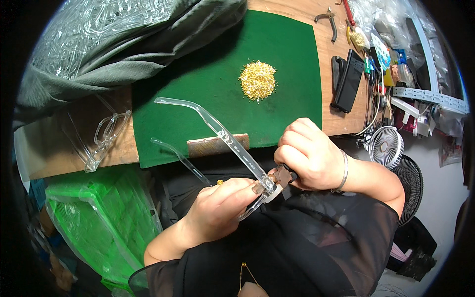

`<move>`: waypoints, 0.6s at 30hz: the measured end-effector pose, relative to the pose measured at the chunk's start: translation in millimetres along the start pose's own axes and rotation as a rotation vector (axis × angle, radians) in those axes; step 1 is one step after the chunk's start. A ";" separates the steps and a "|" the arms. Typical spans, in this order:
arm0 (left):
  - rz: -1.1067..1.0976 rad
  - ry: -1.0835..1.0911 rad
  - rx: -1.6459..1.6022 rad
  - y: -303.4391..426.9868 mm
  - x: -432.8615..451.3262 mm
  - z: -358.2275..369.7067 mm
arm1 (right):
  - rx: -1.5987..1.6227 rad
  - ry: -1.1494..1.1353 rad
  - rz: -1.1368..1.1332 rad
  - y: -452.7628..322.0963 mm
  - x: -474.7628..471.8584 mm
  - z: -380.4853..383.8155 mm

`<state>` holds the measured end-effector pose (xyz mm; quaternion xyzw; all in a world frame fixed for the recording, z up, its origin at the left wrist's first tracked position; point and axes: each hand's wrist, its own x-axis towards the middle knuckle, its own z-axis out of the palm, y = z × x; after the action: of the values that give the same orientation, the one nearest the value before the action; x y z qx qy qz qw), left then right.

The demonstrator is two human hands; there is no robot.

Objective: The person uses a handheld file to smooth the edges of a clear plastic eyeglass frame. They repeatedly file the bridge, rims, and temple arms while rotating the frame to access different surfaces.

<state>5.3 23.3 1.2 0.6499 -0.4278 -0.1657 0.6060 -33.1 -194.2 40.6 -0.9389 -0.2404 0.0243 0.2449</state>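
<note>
My left hand (222,204) grips a clear plastic eyeglass frame (241,152) near one hinge. Both temples stretch up and left over the front edge of the table; they bear small printing. In my right hand (306,156) is a pair of pliers (285,175) with dark handles, mostly hidden by the fingers. Its jaws meet the frame's hinge corner, with a whitish pad (274,193) beside them. Beyond the hands, a heap of small gold-coloured metal pieces (258,80) lies on a green mat (207,81).
A grey cloth (148,52) holds many clear frames (96,37) at upper left. More clear glasses (107,137) rest at the table's left. A black phone (349,81) and cutting pliers (328,22) lie right. A green crate (100,215) stands below left; a white fan (386,146) stands right.
</note>
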 end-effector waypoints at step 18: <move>-0.154 -0.026 -0.194 -0.2 -3.8 0.3 | -0.022 0.082 0.024 -1.2 2.1 -0.6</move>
<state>3.0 25.9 -0.1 0.6170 -0.3665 -0.2606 0.6458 -31.7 -192.6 41.8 -0.9446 -0.2190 -0.0140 0.2441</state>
